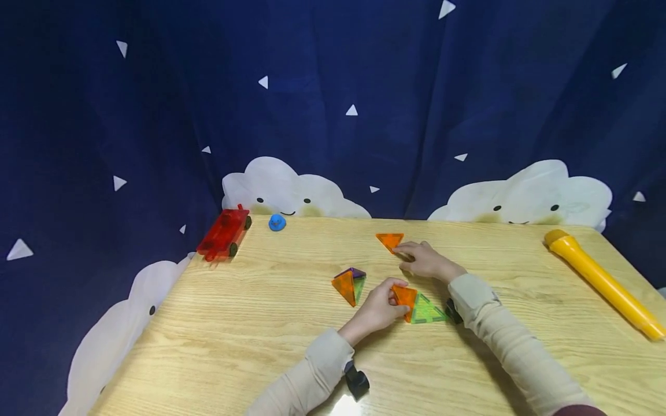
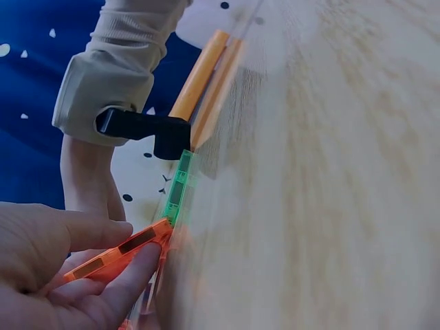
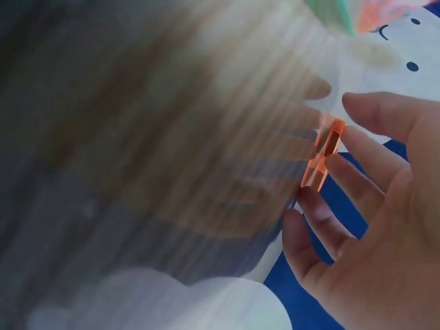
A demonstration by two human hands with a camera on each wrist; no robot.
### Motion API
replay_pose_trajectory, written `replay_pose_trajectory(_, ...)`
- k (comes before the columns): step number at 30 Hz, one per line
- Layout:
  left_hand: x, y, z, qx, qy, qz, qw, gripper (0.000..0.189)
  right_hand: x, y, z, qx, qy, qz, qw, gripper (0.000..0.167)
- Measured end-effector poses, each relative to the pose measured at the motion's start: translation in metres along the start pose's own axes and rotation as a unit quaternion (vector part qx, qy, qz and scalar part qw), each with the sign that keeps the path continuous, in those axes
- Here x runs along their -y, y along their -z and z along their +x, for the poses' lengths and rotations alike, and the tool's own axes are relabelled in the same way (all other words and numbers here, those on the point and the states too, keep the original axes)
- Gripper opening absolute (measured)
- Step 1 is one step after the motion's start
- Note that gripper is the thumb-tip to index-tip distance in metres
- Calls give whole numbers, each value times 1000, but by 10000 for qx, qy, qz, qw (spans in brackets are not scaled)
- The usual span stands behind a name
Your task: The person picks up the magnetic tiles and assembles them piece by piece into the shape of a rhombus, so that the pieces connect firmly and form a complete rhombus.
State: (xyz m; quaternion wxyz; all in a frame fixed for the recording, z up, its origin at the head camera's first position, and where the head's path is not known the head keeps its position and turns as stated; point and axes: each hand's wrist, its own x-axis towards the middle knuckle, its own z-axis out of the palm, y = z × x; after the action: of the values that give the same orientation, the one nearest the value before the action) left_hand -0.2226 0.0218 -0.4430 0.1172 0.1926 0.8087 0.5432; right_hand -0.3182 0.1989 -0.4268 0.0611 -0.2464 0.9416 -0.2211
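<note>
My left hand (image 1: 376, 312) pinches an orange triangular magnetic tile (image 1: 405, 299) between thumb and fingers, tilted up from the wooden table. A green triangular tile (image 1: 426, 311) meets that tile's right edge, and in the left wrist view the two form an angle. Farther back, my right hand (image 1: 429, 263) reaches to a second orange triangular tile (image 1: 388, 240) lying flat. Its fingertips are right at that tile's edge in the right wrist view, the thumb held apart. Left of both hands stands a small pyramid of tiles, with orange (image 1: 344, 287), purple (image 1: 355, 272) and green (image 1: 359, 288) faces.
A red toy car chassis (image 1: 225, 232) with black wheels stands at the table's (image 1: 208, 346) back left corner, a small blue rubber duck (image 1: 277, 222) beside it. A yellow toy microphone (image 1: 603, 280) lies along the right side. A dark blue curtain (image 1: 333, 69) hangs behind.
</note>
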Motion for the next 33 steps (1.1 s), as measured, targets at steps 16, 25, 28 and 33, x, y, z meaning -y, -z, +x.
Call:
replay_pose_trajectory(16, -1, 1, -1, 29, 42, 15, 10000, 43, 1, 5, -11, 166, -54, -389, 9991, 47)
replay_pose_trajectory(25, -2, 1, -1, -12, 55, 206, 9998, 43, -7, 7, -32, 216, -280, -374, 9987, 47)
replay_pose_trajectory(28, -2, 1, -1, -8, 61, 192, 9998, 43, -9, 9, -42, 209, -253, -390, 9987, 47)
replay_pose_trajectory(33, -3, 1, -2, 17, 54, 94, 9999, 44, -13, 12, -62, 176, -247, -339, 9990, 47)
